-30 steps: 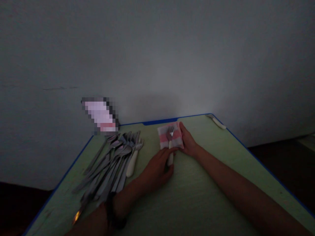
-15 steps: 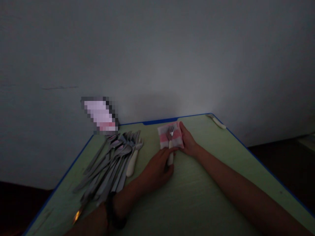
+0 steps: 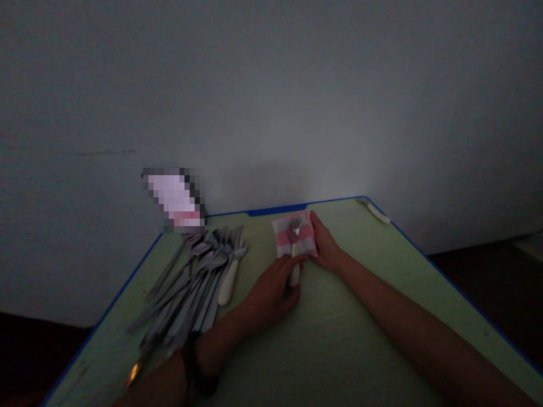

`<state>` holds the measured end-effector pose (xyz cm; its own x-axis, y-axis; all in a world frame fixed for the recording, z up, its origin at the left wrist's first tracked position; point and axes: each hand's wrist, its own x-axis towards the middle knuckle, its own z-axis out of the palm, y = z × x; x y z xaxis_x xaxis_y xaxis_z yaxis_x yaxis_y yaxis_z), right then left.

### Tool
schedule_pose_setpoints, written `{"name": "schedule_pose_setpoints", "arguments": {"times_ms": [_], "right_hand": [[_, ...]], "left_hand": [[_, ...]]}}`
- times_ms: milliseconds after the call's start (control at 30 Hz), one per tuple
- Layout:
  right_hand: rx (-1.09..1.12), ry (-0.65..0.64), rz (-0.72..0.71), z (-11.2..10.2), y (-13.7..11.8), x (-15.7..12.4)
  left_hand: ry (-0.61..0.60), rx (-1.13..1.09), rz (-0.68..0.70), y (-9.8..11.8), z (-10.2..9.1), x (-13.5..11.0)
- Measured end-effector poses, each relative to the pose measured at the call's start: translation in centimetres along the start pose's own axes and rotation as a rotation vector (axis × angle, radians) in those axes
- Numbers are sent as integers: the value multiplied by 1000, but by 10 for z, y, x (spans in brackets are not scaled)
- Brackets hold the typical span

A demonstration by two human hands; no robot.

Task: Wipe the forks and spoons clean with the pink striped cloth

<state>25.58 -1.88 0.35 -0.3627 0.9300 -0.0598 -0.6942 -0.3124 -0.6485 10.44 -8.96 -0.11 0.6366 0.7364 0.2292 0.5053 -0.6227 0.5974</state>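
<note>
A fork [image 3: 294,246] with a pale handle lies on a folded pink-and-white cloth [image 3: 281,236], tines pointing toward the wall. My left hand [image 3: 274,288] is closed round the fork's handle, its fingers reaching across to the cloth's near edge. At the cloth's right side, my right hand [image 3: 324,242] grips the edge, thumb upward; its other fingers are largely hidden behind and under the cloth. To the left of my left hand is a heap of metal cutlery [image 3: 197,282], spoons and forks together, with a white-handled fork [image 3: 230,277] along its right side.
The pale green table [image 3: 339,339] has a blue edge and stands against a grey wall [image 3: 271,102]. A blurred-out device with a bright screen [image 3: 172,195] leans at the back left. Another white-handled fork [image 3: 376,212] lies in the far right corner.
Almost nothing differs. Both hands, the fork and the cloth keep their places; the whole view has shifted very slightly.
</note>
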Motion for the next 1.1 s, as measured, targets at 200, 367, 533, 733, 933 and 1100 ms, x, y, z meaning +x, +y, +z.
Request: {"name": "schedule_pose_setpoints", "arguments": {"times_ms": [200, 367, 533, 733, 933, 1100], "right_hand": [[-2, -32, 5, -4, 0, 2], [-8, -53, 14, -4, 0, 2], [25, -59, -19, -2, 0, 0], [21, -41, -3, -2, 1, 0], [33, -22, -1, -2, 1, 1], [6, -23, 15, 2, -1, -1]], "left_hand": [[-10, 2, -1, 1, -1, 0], [2, 1, -9, 2, -1, 0], [-11, 6, 1, 2, -2, 0], [5, -6, 0, 1, 0, 0], [4, -6, -8, 2, -1, 0], [-5, 1, -6, 2, -2, 0]]}}
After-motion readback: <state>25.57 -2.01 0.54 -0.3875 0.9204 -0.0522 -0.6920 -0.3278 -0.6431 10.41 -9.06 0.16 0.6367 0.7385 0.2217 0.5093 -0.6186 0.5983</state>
